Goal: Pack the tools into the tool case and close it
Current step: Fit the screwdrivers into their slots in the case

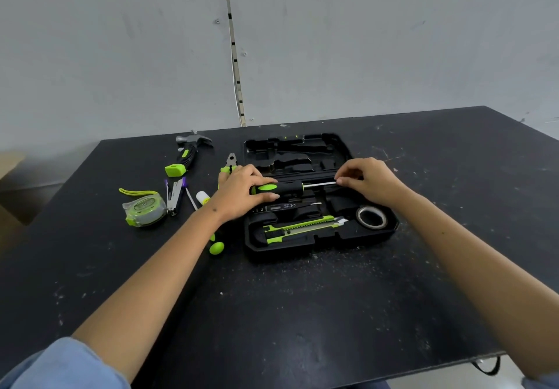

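Observation:
An open black tool case (390, 231) lies on the table, lid half (251, 146) flat at the back. My left hand (242, 188) grips the black-and-green handle of a screwdriver (290, 188) held over the case's middle. My right hand (369, 181) pinches its metal shaft at the tip end. In the near half sit a green utility knife (302, 226), a roll of tape (371, 217) and a thin black tester pen (287, 206). Left of the case lie a hammer (189, 154), pliers (230, 161), a tape measure (144, 211) and a second screwdriver, green end (217, 248) showing under my left arm.
A purple-handled metal tool (174, 193) and a small white item (202, 198) lie between the tape measure and my left hand. The black table (272, 313) ends at a grey wall behind. A cardboard box (9, 207) stands off the left edge.

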